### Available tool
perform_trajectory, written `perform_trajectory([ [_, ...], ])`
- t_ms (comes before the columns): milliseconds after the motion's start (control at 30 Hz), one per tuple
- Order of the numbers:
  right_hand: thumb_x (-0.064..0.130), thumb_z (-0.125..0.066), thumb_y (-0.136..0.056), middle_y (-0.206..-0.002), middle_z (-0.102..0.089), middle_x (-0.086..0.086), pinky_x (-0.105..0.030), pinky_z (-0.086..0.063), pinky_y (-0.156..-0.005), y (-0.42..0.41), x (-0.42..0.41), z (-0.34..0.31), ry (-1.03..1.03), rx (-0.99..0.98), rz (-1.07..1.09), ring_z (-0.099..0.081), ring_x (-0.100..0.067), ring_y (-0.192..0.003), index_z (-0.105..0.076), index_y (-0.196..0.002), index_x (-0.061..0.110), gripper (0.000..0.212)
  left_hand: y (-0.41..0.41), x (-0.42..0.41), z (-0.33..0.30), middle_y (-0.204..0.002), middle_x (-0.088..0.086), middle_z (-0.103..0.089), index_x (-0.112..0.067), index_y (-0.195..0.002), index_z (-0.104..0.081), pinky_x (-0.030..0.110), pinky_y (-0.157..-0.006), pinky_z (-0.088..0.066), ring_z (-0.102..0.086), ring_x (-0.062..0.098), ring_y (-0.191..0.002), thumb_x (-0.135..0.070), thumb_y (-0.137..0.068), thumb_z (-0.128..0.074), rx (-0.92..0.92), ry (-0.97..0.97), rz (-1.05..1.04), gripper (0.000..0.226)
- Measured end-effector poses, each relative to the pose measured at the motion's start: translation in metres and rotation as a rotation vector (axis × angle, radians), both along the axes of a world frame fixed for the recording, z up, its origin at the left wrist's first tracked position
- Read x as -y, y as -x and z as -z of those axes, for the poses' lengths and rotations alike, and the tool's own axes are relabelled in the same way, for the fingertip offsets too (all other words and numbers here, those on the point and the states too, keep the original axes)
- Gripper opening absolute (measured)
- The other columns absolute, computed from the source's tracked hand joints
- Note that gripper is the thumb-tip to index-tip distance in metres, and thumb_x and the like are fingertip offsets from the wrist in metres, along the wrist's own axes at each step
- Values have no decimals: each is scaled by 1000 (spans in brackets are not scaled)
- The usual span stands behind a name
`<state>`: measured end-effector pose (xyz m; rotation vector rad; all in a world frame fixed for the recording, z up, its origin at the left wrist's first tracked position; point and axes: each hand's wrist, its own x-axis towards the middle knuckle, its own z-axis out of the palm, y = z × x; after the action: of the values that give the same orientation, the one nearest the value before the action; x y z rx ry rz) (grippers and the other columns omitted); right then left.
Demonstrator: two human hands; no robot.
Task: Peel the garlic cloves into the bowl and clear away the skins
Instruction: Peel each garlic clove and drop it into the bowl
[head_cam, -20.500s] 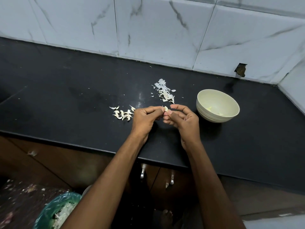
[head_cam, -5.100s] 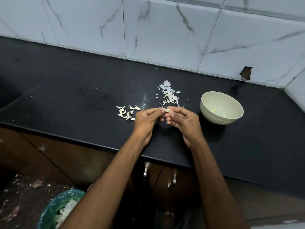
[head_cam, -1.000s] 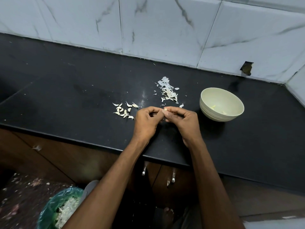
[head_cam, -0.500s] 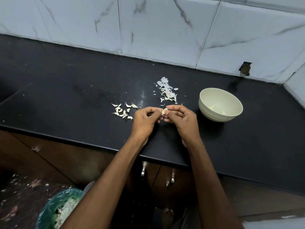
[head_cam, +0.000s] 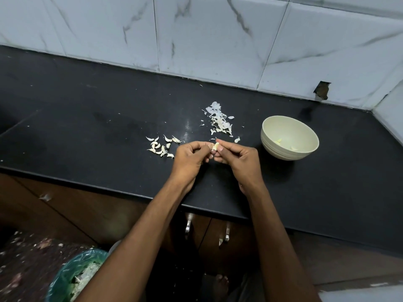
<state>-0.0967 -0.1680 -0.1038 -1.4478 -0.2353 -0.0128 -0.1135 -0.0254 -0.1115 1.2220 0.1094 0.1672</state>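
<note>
— What is the surface?
— A black stone countertop [head_cam: 87,118], run up against a white marble-look tiled wall.

— What lies on it?
— A loose cluster of unpeeled garlic cloves [head_cam: 160,147] near the front middle, a heap of papery garlic skins [head_cam: 219,120] farther back and to the right, and a cream bowl [head_cam: 289,138] standing well right of both, with a few peeled cloves inside.

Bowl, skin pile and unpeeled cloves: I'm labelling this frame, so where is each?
bowl [head_cam: 306,147]: head view, on its right inner wall.
skin pile [head_cam: 219,122]: head view, on the heap's middle.
unpeeled cloves [head_cam: 160,147]: head view, on the cluster's middle.
</note>
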Motion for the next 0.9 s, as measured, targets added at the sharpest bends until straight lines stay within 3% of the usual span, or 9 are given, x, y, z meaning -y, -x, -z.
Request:
perform_trajectory([
  [100, 1, -68, -98, -93, -80, -12, -27, -62, -77, 2, -1, -1, 27, 5, 6, -75, -19, -81, -73, -121, 4, 24, 1, 1, 0, -78, 15, -70, 5, -93, -73, 19, -62, -49, -59, 11, -64, 4, -95, -65, 10, -33, -24, 9],
  [300, 1, -67, -99, -105, -77, -20, -28, -62, -81, 1, -2, 0, 88, 63, -3, -76, -22, -84, -75, -119, 5, 22, 1, 2, 0, -74, 10, -70, 5, -95, -74, 19, -63, -50, -59, 9, -62, 1, -95, -67, 15, -52, -38, 8],
  [467, 1, -71, -96, -96, -80, -13, -31, -64, -81, 0, -2, 2, 97, 45, 76, -78, -24, -82, -74, -119, 2, 24, 1, 1, 1, -79, 15, -70, 8, -96, -74, 19, -62, -48, -58, 10, -63, 0, -95, -67, 13, -97, -44, 11],
  [700, -5, -70, -93, -87, -76, -20, -23, -59, -75, 1, 0, -1, 185, 122, 115, -75, -20, -78, -70, -118, 8, 28, 0, 4, -2, -76, 14, -70, 8, -94, -74, 21, -61, -49, -58, 10, -61, 0, -94, -68, 9, -108, -53, 10],
  [900, 3, -78, -85, -85, -77, -9, -34, -63, -78, 3, 0, 1, 237, 133, 171, -74, -18, -79, -70, -103, 16, 24, 2, 3, -4, -73, 14, -69, 9, -91, -73, 23, -60, -48, -59, 14, -63, 0, -93, -69, 21, -96, -39, 11],
])
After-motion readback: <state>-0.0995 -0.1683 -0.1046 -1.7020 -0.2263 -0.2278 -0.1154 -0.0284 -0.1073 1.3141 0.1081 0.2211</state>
